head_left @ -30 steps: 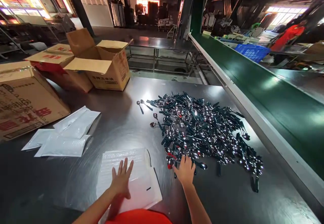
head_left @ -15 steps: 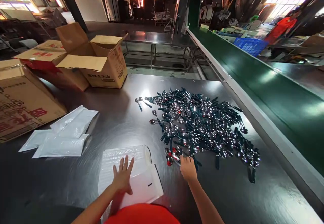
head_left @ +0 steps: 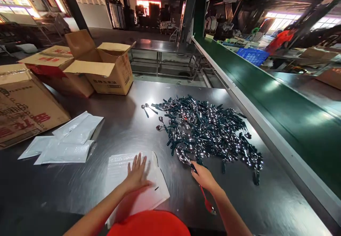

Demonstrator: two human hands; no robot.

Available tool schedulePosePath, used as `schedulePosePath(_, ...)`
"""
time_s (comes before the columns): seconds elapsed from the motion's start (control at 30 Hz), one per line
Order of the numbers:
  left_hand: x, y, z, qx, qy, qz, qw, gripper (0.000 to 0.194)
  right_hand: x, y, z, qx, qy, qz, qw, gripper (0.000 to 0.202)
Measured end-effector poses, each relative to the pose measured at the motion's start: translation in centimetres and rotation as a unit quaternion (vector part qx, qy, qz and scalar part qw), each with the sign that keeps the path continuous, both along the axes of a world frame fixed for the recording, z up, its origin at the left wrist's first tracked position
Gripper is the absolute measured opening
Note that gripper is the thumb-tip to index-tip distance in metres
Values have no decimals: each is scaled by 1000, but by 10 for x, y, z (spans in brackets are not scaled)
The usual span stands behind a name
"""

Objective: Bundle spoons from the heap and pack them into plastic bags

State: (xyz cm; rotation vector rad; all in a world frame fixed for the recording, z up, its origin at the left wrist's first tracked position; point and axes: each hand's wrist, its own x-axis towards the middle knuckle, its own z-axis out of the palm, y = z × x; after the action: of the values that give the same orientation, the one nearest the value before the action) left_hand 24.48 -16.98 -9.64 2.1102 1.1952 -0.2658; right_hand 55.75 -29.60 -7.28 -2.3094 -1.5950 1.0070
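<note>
My left hand is spread over a stack of white bubble mailers, its fingers stretched out and apart. My right hand is closed round the dark handles of several spoons, whose shiny bowls point away from me at the near left edge of a big heap of spoons. Below that hand, one more spoon points toward me and mirrors red; I cannot tell whether it is held or lies on the table. A few loose spoons lie left of the heap.
Filled white mailers lie on the metal table at left. Behind them stand cardboard boxes, one with open flaps. A green conveyor belt runs along the right side. Farther back are a blue crate and a person in red.
My right hand has drawn slightly toward me and right, with spoons now plainly in its grip. My left hand has slid a little right on the mailers. The view has tilted up slightly.
</note>
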Motion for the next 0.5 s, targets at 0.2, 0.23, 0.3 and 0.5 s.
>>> schedulePosePath(0.2,48,-4,29,-119,-397,100,904,101,-41,14,14,35,215,9,976,35)
schedulePosePath(0.23,55,-5,34,-166,-443,123,873,106,-50,16,17,36,248,12,968,34)
schedulePosePath(0.3,64,-7,43,-260,-504,169,806,107,-67,18,22,37,304,15,952,33)
schedulePosePath(0.5,73,-17,68,-348,-577,280,683,78,-106,19,35,141,266,-6,954,26)
